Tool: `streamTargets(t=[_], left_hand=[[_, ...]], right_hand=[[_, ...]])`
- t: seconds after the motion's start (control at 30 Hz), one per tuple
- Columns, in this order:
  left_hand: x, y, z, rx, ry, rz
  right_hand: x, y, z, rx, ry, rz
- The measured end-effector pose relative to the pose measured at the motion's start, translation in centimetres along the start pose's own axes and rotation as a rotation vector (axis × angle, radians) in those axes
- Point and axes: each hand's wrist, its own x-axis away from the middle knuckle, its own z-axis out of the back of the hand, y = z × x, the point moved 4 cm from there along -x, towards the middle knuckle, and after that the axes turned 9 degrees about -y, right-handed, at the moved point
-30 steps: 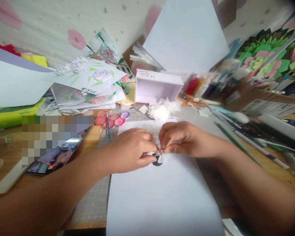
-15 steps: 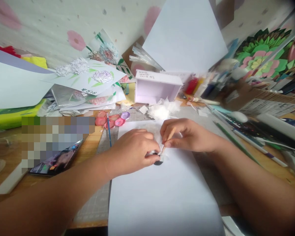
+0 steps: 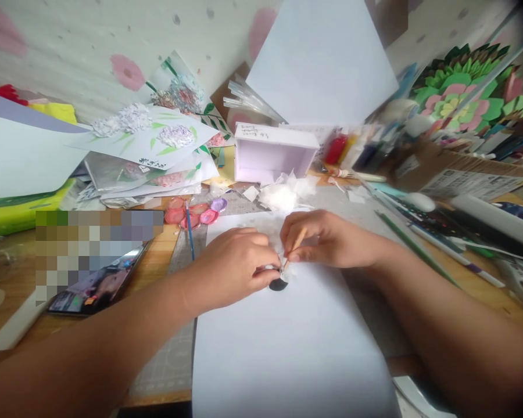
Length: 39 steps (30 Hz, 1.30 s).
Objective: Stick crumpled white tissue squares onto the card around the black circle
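Note:
A large white sheet of paper [image 3: 283,354] lies on the desk under both hands. My left hand [image 3: 244,261] rests at its upper part, thumb and fingers closed around something small that I cannot make out. My right hand [image 3: 322,241] pinches a thin wooden stick [image 3: 298,238], its lower tip pointing down beside the left fingertips. A thin whitish scrap [image 3: 290,271] shows at that tip. Just below the left thumb sits a dark round piece [image 3: 278,284], partly covered by the fingers.
White tissue pieces [image 3: 283,194] lie beyond the hands, before a pale box [image 3: 274,157]. Left are a paint palette [image 3: 192,213], a blue brush [image 3: 189,232] and a phone [image 3: 100,287]. Pens and a green pencil [image 3: 414,247] lie right.
The view has shifted slightly. More of the dark round piece shows below my left thumb. Both hands keep nearly the same pose, with the stick still in the right.

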Motion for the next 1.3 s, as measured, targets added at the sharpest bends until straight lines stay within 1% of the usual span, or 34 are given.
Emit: streamTargets(t=[0.07,0.1,0.2,0.27,0.37,0.47,0.57,0.63,0.67,0.7,0.73,0.77,0.83,0.87,0.9,0.93,0.97,1.03,1.13,1.23,1.3], left_hand=[[0.0,0.1,0.1,-0.005,-0.007,0.004],[0.0,0.1,0.1,-0.009,-0.012,0.005],[-0.1,0.1,0.1,-0.017,-0.019,0.015],[-0.1,0.0,0.2,-0.010,-0.015,0.023],[0.2,-0.1,0.5,0.030,0.002,0.014],[0.5,0.2,0.9,0.106,-0.007,-0.048],[0.7,0.8,1.0,0.127,-0.075,-0.129],[0.8,1.0,0.9,0.081,-0.123,-0.133],[0.7,1.0,0.8,0.050,-0.140,-0.122],[0.7,1.0,0.8,0.022,-0.151,-0.109],[0.7,1.0,0.7,-0.002,-0.157,-0.095],[0.6,0.9,0.7,-0.019,-0.160,-0.082],[0.6,0.7,0.7,-0.039,-0.157,-0.063],[0.6,0.7,0.7,-0.044,-0.149,-0.057],[0.6,0.6,0.7,-0.047,-0.139,-0.054],[0.6,0.6,0.7,-0.047,-0.130,-0.051],[0.6,0.5,0.7,-0.047,-0.120,-0.050],[0.7,0.5,0.7,-0.046,-0.103,-0.045],[0.8,0.4,0.6,-0.051,-0.089,-0.038],[0.8,0.4,0.5,-0.061,-0.093,-0.030],[0.8,0.4,0.5,-0.066,-0.091,-0.028]], right_hand=[[0.2,-0.4,0.4,-0.045,0.028,0.005],[0.2,-0.6,0.4,-0.062,0.022,0.012],[0.0,-1.1,-0.1,-0.085,-0.074,0.015],[-0.2,-1.0,-0.5,-0.078,-0.114,-0.002],[-0.3,-0.5,-0.3,-0.045,-0.067,-0.036],[-0.2,0.2,0.1,-0.022,-0.002,-0.063],[-0.1,0.6,0.2,-0.029,0.008,-0.080],[0.0,0.7,0.3,-0.061,0.021,-0.087],[0.1,0.8,0.5,-0.084,0.050,-0.085],[0.3,1.0,0.9,-0.108,0.106,-0.076],[0.6,1.2,1.6,-0.132,0.195,-0.059],[1.1,1.6,2.4,-0.156,0.314,-0.037],[2.4,2.7,4.3,-0.180,0.601,-0.015],[3.2,3.4,5.2,-0.173,0.739,-0.032],[4.0,4.2,5.9,-0.144,0.847,-0.078],[4.6,5.0,6.5,-0.105,0.918,-0.143],[4.9,5.7,6.8,-0.069,0.943,-0.213],[4.9,6.9,6.8,-0.039,0.910,-0.300],[3.9,7.3,5.8,-0.018,0.799,-0.336],[2.5,6.7,4.7,0.044,0.705,-0.306],[1.6,6.1,4.1,0.107,0.645,-0.223]])
